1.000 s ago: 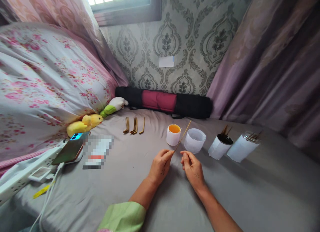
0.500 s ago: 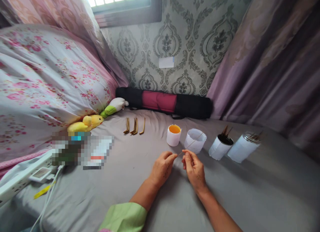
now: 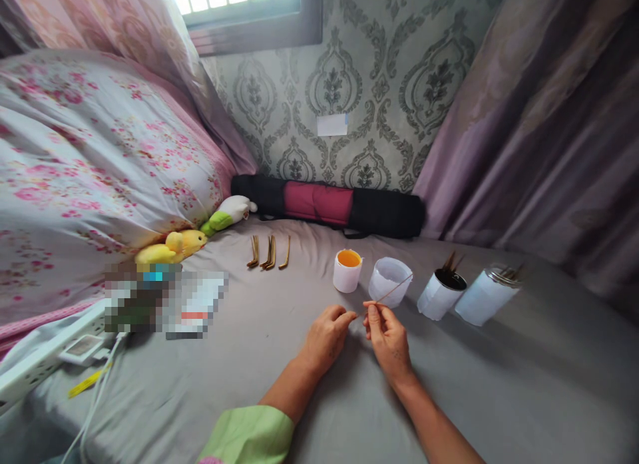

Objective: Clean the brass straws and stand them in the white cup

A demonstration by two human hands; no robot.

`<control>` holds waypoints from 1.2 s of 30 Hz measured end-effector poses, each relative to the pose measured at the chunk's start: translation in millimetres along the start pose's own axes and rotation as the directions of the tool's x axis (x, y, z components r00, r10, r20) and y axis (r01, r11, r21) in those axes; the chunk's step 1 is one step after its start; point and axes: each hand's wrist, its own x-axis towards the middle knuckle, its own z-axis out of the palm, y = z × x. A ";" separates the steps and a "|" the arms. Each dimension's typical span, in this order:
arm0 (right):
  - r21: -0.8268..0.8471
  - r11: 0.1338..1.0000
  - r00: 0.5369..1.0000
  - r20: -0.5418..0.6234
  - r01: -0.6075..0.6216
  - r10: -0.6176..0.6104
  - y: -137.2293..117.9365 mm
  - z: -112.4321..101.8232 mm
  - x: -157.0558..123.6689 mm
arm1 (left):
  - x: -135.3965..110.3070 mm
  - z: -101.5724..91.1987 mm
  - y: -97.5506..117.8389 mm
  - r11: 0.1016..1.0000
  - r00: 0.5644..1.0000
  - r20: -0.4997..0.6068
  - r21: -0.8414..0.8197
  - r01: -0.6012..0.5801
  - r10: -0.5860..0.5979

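A thin brown stick [image 3: 395,287] slants up to the right from my hands, its far end in front of a translucent white cup [image 3: 378,269]. My right hand [image 3: 388,344] pinches it between thumb and fingers. Close beside, my left hand [image 3: 325,337] has thumb and forefinger pressed together at the stick's lower end. Just behind the hands stands a white-wrapped cup [image 3: 347,278] with an orange inside. To the right are a white-wrapped can [image 3: 433,301] and a tilted white-wrapped container [image 3: 483,301], both holding dark sticks.
Several bent golden-brown rods [image 3: 269,254] lie in groups on the grey sheet [image 3: 279,411]. A black and maroon long bag [image 3: 319,203] lies along the wall. At left are plush toys [image 3: 172,247], a power strip [image 3: 30,367], white cables [image 3: 97,391] and a blurred-out object [image 3: 197,304].
The stick has tilted lower, its far end swinging down and slightly right. Both hands stay in nearly the same place, close together.
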 end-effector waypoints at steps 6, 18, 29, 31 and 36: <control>-0.003 1.000 1.000 0.001 -0.028 0.028 -0.9 0.3 0.7 | 0.3 -1.1 1.6 1.000 0.999 0.046 0.017 0.019 -0.020; 0.006 0.999 0.999 0.004 -0.032 0.032 -2.1 0.4 0.9 | -0.5 3.9 -0.7 0.999 0.998 0.052 -0.004 0.035 -0.035; 0.037 0.999 1.000 0.011 -0.019 0.018 1.4 0.7 0.5 | -0.4 6.2 -0.8 0.984 0.995 0.039 -0.145 0.100 -0.095; 0.035 0.999 0.999 0.021 -0.025 0.024 1.8 0.5 0.8 | 0.5 5.5 0.2 0.977 0.993 0.034 -0.179 0.115 -0.111; 0.032 0.999 0.999 0.032 -0.035 0.034 2.2 -0.1 0.1 | 2.3 2.6 3.0 0.950 0.991 0.033 -0.280 0.135 -0.131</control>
